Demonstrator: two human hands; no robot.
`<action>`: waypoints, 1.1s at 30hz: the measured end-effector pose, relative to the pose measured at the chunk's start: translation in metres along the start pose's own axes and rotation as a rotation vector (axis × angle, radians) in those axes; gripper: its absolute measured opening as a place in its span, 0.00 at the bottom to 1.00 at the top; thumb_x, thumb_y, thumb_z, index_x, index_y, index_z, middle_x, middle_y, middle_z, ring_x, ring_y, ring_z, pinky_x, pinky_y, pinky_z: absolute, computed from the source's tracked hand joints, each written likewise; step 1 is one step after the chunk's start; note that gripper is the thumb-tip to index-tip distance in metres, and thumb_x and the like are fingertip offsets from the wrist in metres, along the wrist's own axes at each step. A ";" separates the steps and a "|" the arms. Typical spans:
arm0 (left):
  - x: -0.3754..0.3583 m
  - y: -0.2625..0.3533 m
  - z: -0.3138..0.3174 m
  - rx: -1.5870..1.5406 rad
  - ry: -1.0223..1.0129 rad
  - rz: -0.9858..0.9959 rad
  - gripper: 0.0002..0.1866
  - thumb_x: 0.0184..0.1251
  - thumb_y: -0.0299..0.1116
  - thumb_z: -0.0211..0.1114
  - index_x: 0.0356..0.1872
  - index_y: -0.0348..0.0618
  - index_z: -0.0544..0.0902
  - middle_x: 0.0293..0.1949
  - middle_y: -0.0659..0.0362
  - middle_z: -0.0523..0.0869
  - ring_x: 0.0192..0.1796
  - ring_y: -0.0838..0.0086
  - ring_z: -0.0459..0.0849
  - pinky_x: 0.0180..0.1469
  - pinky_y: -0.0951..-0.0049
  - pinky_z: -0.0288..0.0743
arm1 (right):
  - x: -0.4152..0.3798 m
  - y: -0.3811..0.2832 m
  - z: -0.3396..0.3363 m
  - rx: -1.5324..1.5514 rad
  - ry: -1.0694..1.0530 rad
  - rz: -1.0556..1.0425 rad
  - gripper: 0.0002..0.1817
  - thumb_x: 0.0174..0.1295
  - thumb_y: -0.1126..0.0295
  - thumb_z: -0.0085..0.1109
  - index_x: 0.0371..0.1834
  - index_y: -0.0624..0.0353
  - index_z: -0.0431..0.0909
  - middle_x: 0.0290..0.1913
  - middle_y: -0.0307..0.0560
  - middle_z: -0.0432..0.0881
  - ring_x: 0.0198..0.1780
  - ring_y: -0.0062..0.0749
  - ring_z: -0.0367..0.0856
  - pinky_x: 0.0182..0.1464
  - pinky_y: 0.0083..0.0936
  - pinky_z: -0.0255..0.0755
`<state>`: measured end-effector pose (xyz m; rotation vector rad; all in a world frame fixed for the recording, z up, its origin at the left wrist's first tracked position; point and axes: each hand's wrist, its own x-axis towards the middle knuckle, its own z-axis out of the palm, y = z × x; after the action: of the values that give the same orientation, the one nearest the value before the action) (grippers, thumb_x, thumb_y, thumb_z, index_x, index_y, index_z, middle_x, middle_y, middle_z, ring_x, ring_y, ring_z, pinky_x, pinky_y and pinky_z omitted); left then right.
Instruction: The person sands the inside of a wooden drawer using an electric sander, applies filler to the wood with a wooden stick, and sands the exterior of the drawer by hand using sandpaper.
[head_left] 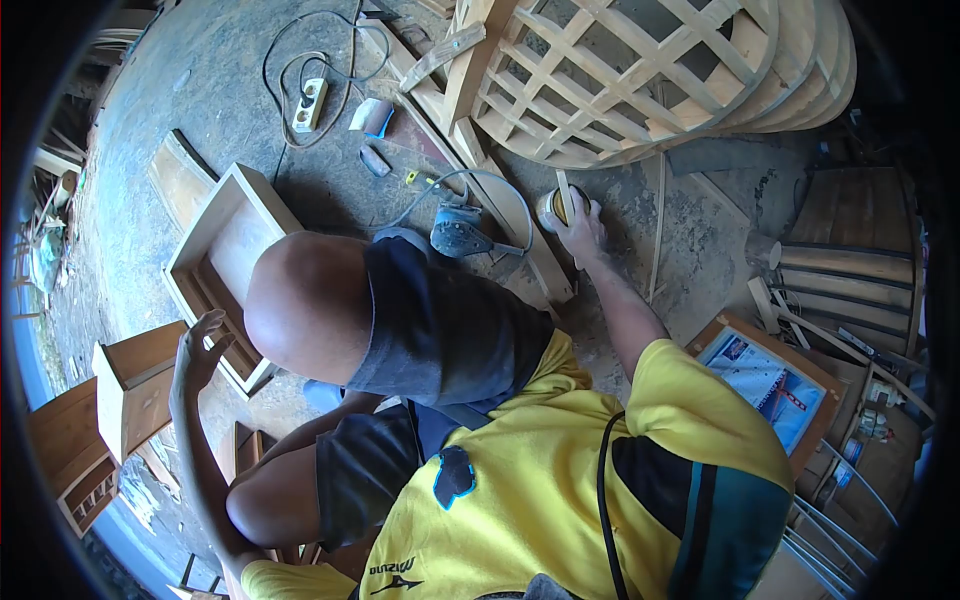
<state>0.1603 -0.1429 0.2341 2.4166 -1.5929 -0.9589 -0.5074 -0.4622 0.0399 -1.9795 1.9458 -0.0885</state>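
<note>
Head view: right hand is at a round tin, fingers bent in over its near side; thin wood stick runs up through the grip. Can't tell if they pinch stick, tin or both. Left hand is loosely spread, nothing seen in it, over the near edge of an open wooden box; contact unclear. Blue power sander lies left of the right-hand grip, lattice frame beyond it.

Handling, my read: tin rigid, fairly light, tippy if knocked; take it round the wall. Stick light, stiff, could snap; hold mid-length. Box stiff but bulky, two hands on opposite side rails.

Hidden: tin contents, mostly under the fingers; stick's lower end, unclear past the palm; box part behind the knee. Dark lens rim crops the edges.
</note>
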 end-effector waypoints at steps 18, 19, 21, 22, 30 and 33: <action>-0.008 0.005 0.001 -0.040 -0.033 -0.099 0.30 0.74 0.42 0.73 0.72 0.40 0.79 0.63 0.42 0.88 0.66 0.50 0.87 0.70 0.53 0.80 | -0.085 0.043 -0.045 0.696 -0.104 0.144 0.16 0.81 0.59 0.58 0.58 0.60 0.80 0.30 0.43 0.85 0.19 0.25 0.80 0.24 0.28 0.74; -0.007 0.007 0.000 -0.033 -0.040 -0.105 0.30 0.75 0.43 0.72 0.72 0.40 0.79 0.63 0.42 0.88 0.67 0.50 0.87 0.70 0.52 0.79 | -0.095 0.050 -0.034 0.697 -0.104 0.155 0.16 0.81 0.59 0.58 0.58 0.60 0.80 0.30 0.43 0.85 0.19 0.25 0.80 0.24 0.28 0.74; -0.001 -0.001 0.002 -0.025 -0.055 -0.107 0.30 0.75 0.43 0.72 0.73 0.40 0.79 0.64 0.42 0.88 0.67 0.50 0.87 0.70 0.52 0.79 | -0.107 0.071 0.001 0.771 -0.280 0.299 0.18 0.80 0.59 0.60 0.62 0.61 0.83 0.29 0.35 0.83 0.19 0.16 0.75 0.22 0.21 0.70; 0.000 -0.006 0.002 -0.017 -0.065 -0.113 0.30 0.76 0.44 0.72 0.73 0.40 0.78 0.64 0.42 0.88 0.67 0.50 0.86 0.70 0.51 0.79 | -0.107 0.072 0.008 0.770 -0.278 0.388 0.20 0.79 0.59 0.62 0.65 0.60 0.82 0.28 0.36 0.83 0.19 0.18 0.76 0.22 0.22 0.70; 0.002 -0.004 -0.004 -0.034 -0.070 -0.101 0.29 0.78 0.43 0.70 0.73 0.40 0.78 0.63 0.43 0.88 0.67 0.50 0.86 0.70 0.51 0.79 | -0.107 0.074 0.030 0.399 -0.040 0.068 0.21 0.79 0.59 0.60 0.64 0.63 0.82 0.36 0.53 0.88 0.33 0.45 0.87 0.37 0.40 0.81; -0.004 -0.004 -0.006 -0.045 -0.054 -0.105 0.29 0.77 0.42 0.71 0.73 0.41 0.78 0.64 0.43 0.88 0.67 0.49 0.86 0.70 0.51 0.79 | -0.099 0.077 0.003 0.112 0.070 -0.138 0.20 0.80 0.58 0.55 0.63 0.62 0.81 0.46 0.64 0.88 0.48 0.64 0.86 0.51 0.53 0.80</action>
<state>0.1656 -0.1388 0.2391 2.4858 -1.4568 -1.0745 -0.5851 -0.3640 0.0345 -2.0588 1.8016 -0.2999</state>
